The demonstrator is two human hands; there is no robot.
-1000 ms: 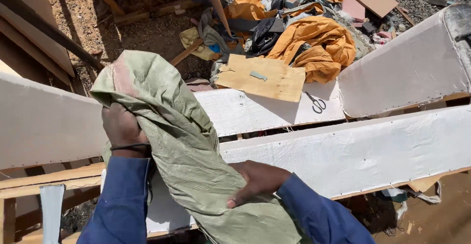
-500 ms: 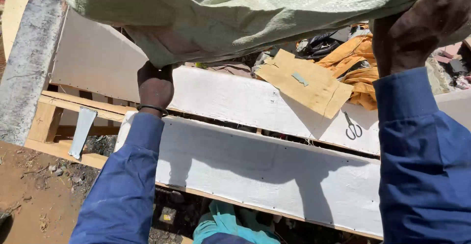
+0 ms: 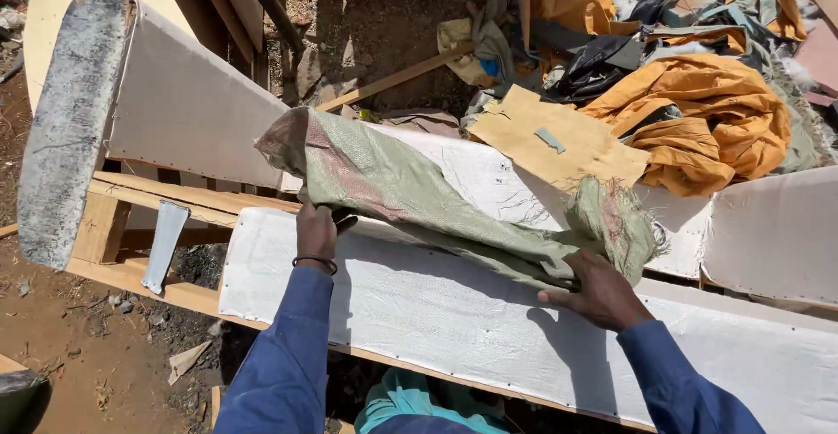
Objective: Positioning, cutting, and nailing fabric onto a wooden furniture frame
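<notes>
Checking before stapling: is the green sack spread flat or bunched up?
Bunched up. The green sack lies rumpled in thick folds across the white panel, its frayed end crumpled by the right hand.

Left hand [image 3: 316, 235] fingertips hidden under green woven sack [image 3: 419, 191]; white-covered frame [image 3: 489, 320] cut off at right edge; orange cloth [image 3: 707, 111] partly cropped.

Bare white fabric-covered panel [image 3: 419, 312] open across the lower centre, crumpled green woven sack [image 3: 410, 194] blocking mid-frame, heaped orange cloth [image 3: 707, 111] crowding upper right, dirt ground [image 3: 61, 347] open lower left.
</notes>
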